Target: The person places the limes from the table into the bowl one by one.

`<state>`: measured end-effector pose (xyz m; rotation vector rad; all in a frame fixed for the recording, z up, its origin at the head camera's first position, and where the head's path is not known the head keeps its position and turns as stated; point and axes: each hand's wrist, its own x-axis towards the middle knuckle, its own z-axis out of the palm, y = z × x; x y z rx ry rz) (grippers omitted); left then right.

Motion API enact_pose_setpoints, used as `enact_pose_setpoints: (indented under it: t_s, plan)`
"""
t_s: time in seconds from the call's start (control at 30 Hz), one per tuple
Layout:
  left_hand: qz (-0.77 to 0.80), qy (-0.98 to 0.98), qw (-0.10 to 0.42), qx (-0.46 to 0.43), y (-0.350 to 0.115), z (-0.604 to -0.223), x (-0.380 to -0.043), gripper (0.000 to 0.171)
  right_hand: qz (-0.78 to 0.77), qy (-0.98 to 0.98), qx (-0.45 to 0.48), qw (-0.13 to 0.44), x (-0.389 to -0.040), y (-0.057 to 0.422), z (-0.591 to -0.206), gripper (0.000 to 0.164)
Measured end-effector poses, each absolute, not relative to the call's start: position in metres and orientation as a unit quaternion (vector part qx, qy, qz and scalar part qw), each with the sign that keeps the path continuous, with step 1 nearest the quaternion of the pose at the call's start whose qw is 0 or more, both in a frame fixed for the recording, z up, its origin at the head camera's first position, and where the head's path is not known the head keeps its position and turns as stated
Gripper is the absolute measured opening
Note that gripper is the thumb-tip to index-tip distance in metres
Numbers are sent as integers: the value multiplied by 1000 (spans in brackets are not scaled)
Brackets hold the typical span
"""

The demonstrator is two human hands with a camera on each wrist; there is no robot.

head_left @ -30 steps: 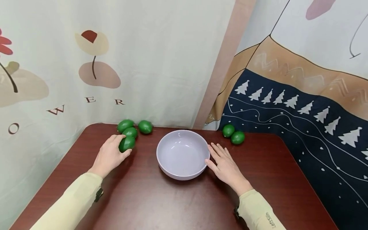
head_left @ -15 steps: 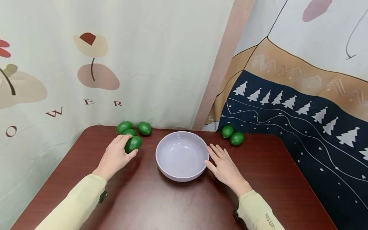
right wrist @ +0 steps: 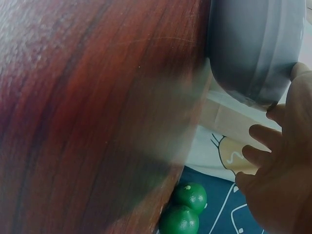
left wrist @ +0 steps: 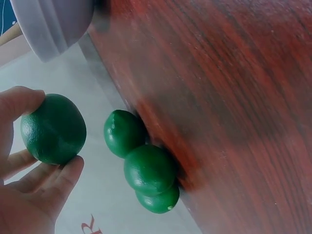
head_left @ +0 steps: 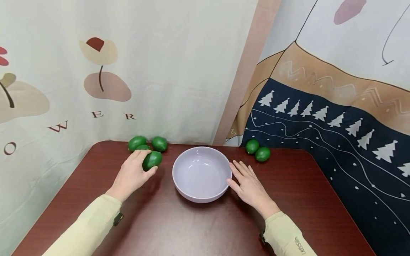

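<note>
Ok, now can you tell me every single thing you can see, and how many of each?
table: 1, dark reddish brown, in front of the person
bowl: 1, pale lilac, on the table, between the hands
held green fruit: 1, green, left of the bowl
back-left green fruits: 3, green, by the table's back edge, one partly hidden
back-right green fruits: 2, green, near the back edge
flower cloth: 1, whitish with a pink strip, behind the table
tree cloth: 1, dark blue, tan and white, behind and right
dark cuff pieces: 2, black, one under each wrist
sleeves: 2, pale yellow-green, on both arms
left hand: 1, gripping a fruit
right hand: 1, at the bowl's right side
</note>
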<state>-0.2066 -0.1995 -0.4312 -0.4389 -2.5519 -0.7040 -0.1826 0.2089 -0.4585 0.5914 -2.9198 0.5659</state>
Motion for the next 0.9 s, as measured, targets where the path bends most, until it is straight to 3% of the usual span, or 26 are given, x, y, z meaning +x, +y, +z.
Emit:
enact_pose_setpoints:
  t_s: [0.9]
  plan:
    - [-260, -912, 255, -188, -176, -425, -206, 50, 181, -964, 191, 48, -182, 209, -459, 67]
